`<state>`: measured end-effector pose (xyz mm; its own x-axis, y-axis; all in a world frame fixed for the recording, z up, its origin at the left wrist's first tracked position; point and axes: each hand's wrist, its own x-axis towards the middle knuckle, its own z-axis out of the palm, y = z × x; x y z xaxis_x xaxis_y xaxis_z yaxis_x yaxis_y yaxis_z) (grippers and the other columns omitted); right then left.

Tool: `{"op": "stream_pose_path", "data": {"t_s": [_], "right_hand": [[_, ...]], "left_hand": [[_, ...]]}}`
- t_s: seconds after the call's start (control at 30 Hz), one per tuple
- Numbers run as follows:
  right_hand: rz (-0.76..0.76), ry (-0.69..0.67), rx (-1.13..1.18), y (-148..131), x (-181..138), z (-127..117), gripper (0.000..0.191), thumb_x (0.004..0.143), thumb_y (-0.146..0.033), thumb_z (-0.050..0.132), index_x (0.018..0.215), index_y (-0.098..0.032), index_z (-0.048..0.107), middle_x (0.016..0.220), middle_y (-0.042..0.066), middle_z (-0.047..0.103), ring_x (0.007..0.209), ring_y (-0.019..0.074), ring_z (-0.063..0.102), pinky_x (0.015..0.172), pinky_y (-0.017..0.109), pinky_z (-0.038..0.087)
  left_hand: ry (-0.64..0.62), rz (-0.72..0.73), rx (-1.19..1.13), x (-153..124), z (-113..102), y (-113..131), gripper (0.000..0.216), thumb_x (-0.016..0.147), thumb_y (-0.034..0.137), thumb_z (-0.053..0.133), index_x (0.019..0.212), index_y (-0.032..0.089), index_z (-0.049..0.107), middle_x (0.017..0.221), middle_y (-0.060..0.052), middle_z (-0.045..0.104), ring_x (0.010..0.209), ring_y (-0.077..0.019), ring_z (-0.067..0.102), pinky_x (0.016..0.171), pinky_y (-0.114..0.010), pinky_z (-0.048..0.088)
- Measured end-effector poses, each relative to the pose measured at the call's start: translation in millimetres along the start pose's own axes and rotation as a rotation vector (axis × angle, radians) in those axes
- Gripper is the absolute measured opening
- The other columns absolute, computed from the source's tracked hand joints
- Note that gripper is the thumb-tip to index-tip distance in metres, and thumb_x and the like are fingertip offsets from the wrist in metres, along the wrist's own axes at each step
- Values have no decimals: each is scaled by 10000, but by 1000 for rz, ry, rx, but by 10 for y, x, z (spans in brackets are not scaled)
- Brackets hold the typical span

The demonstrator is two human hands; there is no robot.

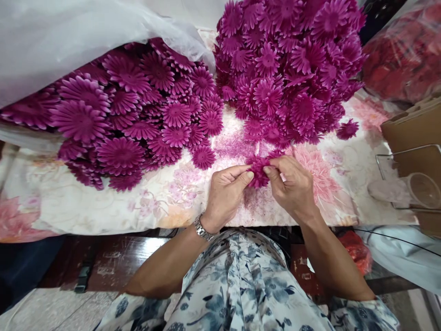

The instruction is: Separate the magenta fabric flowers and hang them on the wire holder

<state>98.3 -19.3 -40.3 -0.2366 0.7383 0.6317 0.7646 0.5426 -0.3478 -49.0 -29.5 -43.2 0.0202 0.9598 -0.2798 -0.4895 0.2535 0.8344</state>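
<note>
Near the table's front edge, a magenta artificial flower head (259,172) is held between my two hands. My left hand (227,193) pinches its left side between thumb and fingers, a metal watch on the wrist. My right hand (292,184) pinches the right side the same way. Up to the left lies a loose heap of magenta flower heads (138,119), spilling from a white plastic bag (86,37). Beyond my hands rises a second heap of magenta flower heads (285,69). One single flower head (347,129) lies at that heap's right edge.
A floral cloth (165,197) covers the table, with purple dust near my hands. At right stand a cardboard box (413,133), a wire frame with a clear plastic cup (423,189), and a clear bag of red flowers (406,59) behind.
</note>
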Motion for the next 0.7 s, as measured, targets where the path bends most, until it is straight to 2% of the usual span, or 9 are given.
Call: {"op": "stream_pose_path", "data": {"t_s": [0.1, 0.17, 0.23, 0.37, 0.43, 0.6, 0.7], "right_hand": [[88, 81, -159, 139, 0, -82, 105, 870, -204, 516, 836, -181, 613, 693, 25, 614, 647, 140, 558, 598, 273, 452], [134, 38, -261, 189, 11, -136, 142, 867, -256, 528, 932, -191, 636, 833, 62, 645, 797, 182, 585, 723, 333, 472], [154, -18, -221, 166, 27, -162, 189, 849, -318, 566, 987, -209, 633, 920, 74, 645, 881, 201, 580, 786, 363, 471], [83, -105, 79, -5, 51, -100, 136, 828, -331, 602, 820, -196, 598, 723, 22, 608, 703, 150, 563, 655, 290, 475], [45, -142, 132, -59, 43, -44, 136, 850, -299, 570, 763, -195, 559, 666, 5, 578, 645, 135, 542, 606, 270, 458], [-55, -81, 31, -60, -27, 33, 104, 875, -197, 496, 784, -199, 545, 653, 14, 589, 649, 147, 541, 628, 284, 449], [-58, -63, -26, -91, -56, 46, 126, 869, -158, 480, 764, -193, 541, 642, 25, 590, 647, 155, 535, 626, 287, 445]], "left_hand": [[51, -19, -20, 9, -23, 37, 173, 563, 255, 802, 696, 163, 741, 572, 16, 629, 547, -75, 512, 560, -215, 421], [40, -34, -11, 15, -33, 60, 186, 576, 272, 794, 709, 152, 743, 588, 7, 631, 560, -80, 517, 555, -215, 421], [13, -28, -1, 17, -31, 69, 184, 600, 281, 781, 732, 156, 748, 599, 5, 633, 566, -78, 511, 550, -210, 418], [-34, -19, 33, 6, -1, 41, 162, 629, 284, 765, 744, 171, 750, 640, -4, 658, 594, -84, 526, 583, -213, 435], [-41, -30, 46, -3, 8, 20, 146, 630, 273, 762, 731, 168, 748, 653, -11, 669, 596, -88, 537, 587, -217, 437], [-39, 11, 110, -10, -19, -25, 132, 627, 243, 762, 729, 159, 750, 650, -9, 680, 597, -89, 542, 600, -218, 439], [-18, 26, 109, -9, -32, -52, 131, 635, 239, 759, 748, 173, 757, 686, -11, 703, 622, -91, 564, 626, -215, 454]]}}
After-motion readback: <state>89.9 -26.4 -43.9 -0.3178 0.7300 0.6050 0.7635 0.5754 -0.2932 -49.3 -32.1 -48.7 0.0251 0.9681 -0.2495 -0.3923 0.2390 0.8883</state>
